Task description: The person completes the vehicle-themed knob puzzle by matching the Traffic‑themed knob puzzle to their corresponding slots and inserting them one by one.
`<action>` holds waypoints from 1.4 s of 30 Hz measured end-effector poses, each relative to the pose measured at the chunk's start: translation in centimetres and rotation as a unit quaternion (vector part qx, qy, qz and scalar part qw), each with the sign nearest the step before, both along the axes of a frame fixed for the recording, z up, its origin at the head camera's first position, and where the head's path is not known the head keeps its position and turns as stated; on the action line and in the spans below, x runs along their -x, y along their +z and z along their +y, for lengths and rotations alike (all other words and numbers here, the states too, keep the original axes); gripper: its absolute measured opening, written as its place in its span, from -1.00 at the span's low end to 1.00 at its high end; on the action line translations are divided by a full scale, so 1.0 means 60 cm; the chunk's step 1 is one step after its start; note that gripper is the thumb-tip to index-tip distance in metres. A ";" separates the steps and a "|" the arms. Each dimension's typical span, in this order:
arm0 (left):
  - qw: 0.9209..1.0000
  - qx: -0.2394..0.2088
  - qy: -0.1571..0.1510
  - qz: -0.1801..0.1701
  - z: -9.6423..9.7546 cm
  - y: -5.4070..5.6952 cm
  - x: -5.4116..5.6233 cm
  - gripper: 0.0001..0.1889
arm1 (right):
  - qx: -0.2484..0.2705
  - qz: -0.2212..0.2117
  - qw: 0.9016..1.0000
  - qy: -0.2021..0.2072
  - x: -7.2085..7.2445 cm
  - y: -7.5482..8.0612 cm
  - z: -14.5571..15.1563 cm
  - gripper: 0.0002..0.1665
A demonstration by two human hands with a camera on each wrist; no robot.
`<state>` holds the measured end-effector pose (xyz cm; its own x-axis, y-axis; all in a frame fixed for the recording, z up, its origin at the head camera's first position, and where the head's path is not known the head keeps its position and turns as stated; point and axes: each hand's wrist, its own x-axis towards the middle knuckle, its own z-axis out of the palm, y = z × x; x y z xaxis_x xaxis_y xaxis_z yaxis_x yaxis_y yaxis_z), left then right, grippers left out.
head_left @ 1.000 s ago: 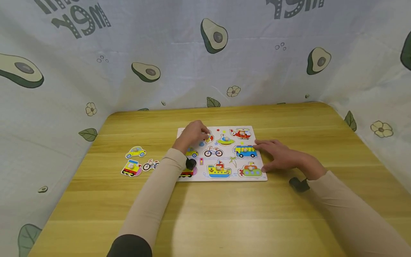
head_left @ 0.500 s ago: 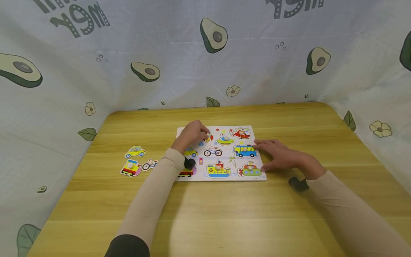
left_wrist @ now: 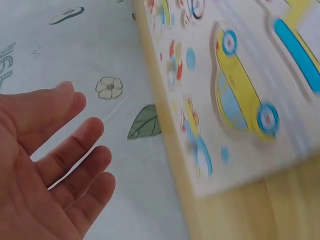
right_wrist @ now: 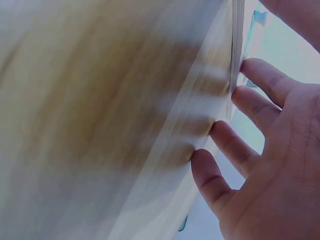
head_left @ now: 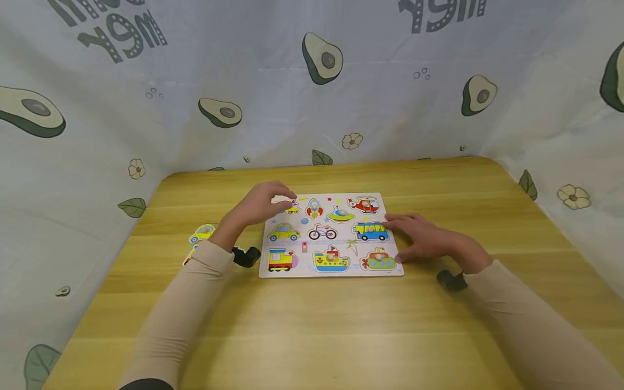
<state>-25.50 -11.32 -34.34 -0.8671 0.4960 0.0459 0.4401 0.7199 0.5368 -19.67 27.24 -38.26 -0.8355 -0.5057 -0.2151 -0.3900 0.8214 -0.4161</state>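
Observation:
A white peg puzzle board with printed vehicles lies on the table. My left hand hovers over its far left corner, holding nothing; in the left wrist view its fingers are spread and apart from the board. Knobbed pieces sit in the board, among them a rocket, a bus and a boat. The car picture, bicycle picture and train picture show no knobs. My right hand rests at the board's right edge, fingertips touching it and the table.
Left of the board, a loose yellow car piece lies on the wooden table. My left forearm hides most of another piece beside it. A cloth printed with avocados hangs behind the table.
My left hand has let go of the rocket piece, which stays in the board, and moved left. The forearm now covers the loose bicycle piece and most of the train piece. My right hand stays put.

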 end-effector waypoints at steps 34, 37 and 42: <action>0.997 0.054 0.040 0.042 -0.298 -0.042 -0.112 -0.87 | 0.003 0.013 1.000 0.019 0.006 -0.004 0.007 0.03; 0.997 0.058 0.043 0.021 -0.303 -0.049 -0.117 -0.86 | 0.000 0.012 1.000 0.017 0.007 -0.005 0.007 0.04; 0.997 0.057 0.048 -0.032 -0.301 -0.058 -0.125 -0.85 | -0.004 0.005 1.000 0.009 0.008 -0.007 0.005 0.04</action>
<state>-18.00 -29.37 -37.79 -0.9099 0.4099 -0.0637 0.3340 0.8150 0.4734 -20.14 27.56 -38.67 -0.8280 -0.5193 -0.2113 -0.4090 0.8173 -0.4060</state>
